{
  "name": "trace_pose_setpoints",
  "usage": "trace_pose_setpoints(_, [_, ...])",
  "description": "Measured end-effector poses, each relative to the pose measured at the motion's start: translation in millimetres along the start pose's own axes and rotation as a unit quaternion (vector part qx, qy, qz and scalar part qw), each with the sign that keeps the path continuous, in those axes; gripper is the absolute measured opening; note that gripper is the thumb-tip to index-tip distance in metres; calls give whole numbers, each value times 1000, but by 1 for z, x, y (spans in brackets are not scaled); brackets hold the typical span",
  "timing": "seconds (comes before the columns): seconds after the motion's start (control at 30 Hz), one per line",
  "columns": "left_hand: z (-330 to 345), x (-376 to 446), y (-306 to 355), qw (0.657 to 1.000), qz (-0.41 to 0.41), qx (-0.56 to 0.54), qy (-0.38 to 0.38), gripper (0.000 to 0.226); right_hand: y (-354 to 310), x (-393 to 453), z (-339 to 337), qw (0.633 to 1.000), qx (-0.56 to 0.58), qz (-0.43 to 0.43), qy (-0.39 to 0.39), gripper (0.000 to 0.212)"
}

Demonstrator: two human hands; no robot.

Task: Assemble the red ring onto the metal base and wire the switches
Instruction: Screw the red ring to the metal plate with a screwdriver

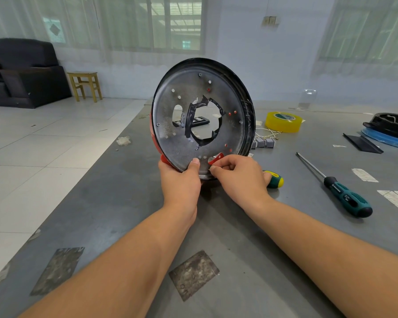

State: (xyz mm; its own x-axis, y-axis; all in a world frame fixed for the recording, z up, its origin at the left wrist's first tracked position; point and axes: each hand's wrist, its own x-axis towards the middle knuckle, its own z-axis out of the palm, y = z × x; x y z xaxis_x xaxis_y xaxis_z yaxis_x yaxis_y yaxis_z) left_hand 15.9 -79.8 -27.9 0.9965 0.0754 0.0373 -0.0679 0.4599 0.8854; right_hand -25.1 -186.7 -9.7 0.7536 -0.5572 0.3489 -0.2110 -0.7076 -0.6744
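A round metal base (228, 92) with a taped centre hole stands upright on its edge above the grey table. The red ring (164, 159) sits behind it and shows only as red slivers at the left rim and through small holes. My left hand (180, 182) grips the base's lower edge, thumb pressed on its face. My right hand (238, 174) pinches a red tab (216, 158) poking through a slot at the bottom of the base. Small grey switches (263, 142) with pale wires lie on the table behind the base's right rim.
A teal-handled screwdriver (345, 193) lies to the right, and a yellow-green handle (275, 180) peeks out behind my right hand. A yellow tape roll (283, 122) and a black-and-blue part (391, 131) sit farther back right. The grey table (115, 203) ends at the left over tiled floor.
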Motion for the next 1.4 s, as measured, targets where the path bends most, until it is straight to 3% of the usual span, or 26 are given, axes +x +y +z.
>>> trace_pose_setpoints(0.47, [0,1,2,1000,-13,-4,6,44,-1,-1,-3,1000,15,-11,-2,21])
trace_pose_setpoints(0.67, [-4,6,10,998,-41,-45,10,42,8,3,-23,986,20,-143,85,9])
trace_pose_setpoints(0.8, [-8,12,16,997,-46,-59,24,43,33,8,-40,968,-77,-204,125,12])
trace_pose_setpoints(0.93, [-12,18,19,997,-44,-61,31,41,71,12,-55,954,-274,-126,-4,48])
trace_pose_setpoints(1.0, [-13,19,22,996,-45,-65,37,45,80,15,-63,951,-293,-61,-71,54])
trace_pose_setpoints(1.2, [-17,21,25,995,-40,-70,51,45,75,16,-63,982,-163,-58,-78,32])
trace_pose_setpoints(1.4, [-22,27,28,994,-38,-79,62,44,74,10,-69,995,71,-37,-57,27])
